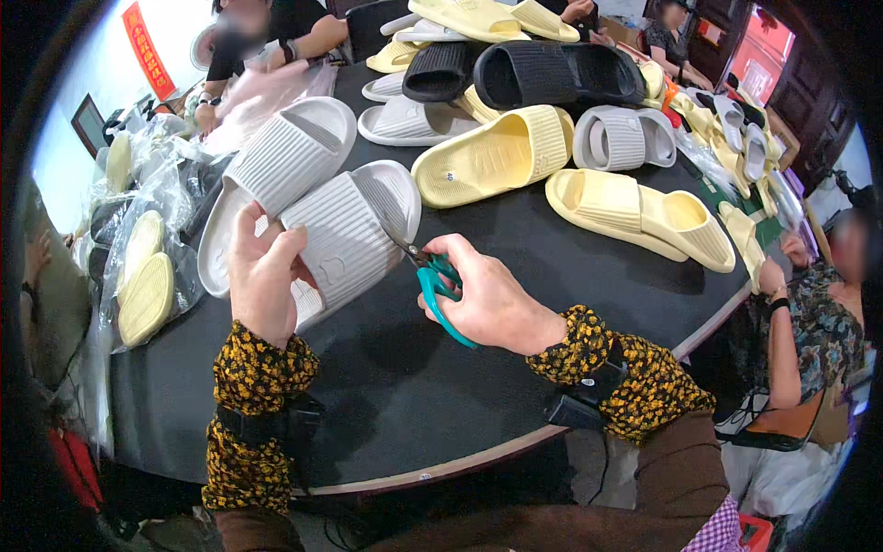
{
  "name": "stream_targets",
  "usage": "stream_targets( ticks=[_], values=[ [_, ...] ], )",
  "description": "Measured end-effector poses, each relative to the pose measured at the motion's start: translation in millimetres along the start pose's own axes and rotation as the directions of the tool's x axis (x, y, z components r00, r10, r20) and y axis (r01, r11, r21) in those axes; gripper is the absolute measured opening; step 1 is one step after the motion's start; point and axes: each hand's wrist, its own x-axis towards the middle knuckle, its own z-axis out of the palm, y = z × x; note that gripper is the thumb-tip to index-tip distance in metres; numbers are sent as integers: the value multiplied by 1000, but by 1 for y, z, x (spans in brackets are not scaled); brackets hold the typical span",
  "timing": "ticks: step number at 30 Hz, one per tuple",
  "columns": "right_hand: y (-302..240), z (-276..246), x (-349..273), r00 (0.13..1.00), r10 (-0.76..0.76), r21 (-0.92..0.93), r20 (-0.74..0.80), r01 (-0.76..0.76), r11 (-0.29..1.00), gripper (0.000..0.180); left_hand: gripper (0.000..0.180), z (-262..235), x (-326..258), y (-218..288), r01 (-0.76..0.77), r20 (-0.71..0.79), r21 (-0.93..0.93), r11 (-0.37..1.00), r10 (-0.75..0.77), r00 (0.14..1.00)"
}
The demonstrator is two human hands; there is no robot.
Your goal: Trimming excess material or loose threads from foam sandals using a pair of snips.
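My left hand (264, 271) grips a pair of light grey slide slippers by their inner edges, thumb and fingers closed between the two. The left grey slipper (290, 156) tilts up and away. Beside it, the right grey slipper (345, 239) has a ribbed strap facing up. My right hand (497, 294) is closed round teal-handled scissors (441, 317). Their dark blades reach the side of the right slipper's strap; whether the tips are apart is too small to tell.
On the black table (414, 414) lie yellow slippers (497, 156), black slippers (561, 74) and more grey ones (625, 138). Bagged slippers (147, 285) sit at the left. Several people are around the table, one person's hand (773, 274) at the right near a yellow slipper.
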Motion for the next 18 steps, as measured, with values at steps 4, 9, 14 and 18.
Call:
stream_targets(
  ticks=[4, 9, 14, 18],
  values=[
    [2, -1, 0, 999, -42, -7, -20, 42, 999, 42, 47, 5, -3, 0, -2, 41, 24, 1000, 1, 999],
    [8, 2, 1, 996, -84, -13, -33, 83, 996, 39, 47, 6, -4, -4, 4, 26, 39, 999, -5, 1000],
    [10, 1, 1, 995, -96, -6, -32, 96, 995, 36, 47, 7, -7, -2, -10, 62, 77, 997, 6, 998],
    [9, 0, 0, 994, -102, -24, -37, 101, 995, 34, 47, 9, -6, -3, -12, 65, 67, 998, 8, 998]
  ],
)
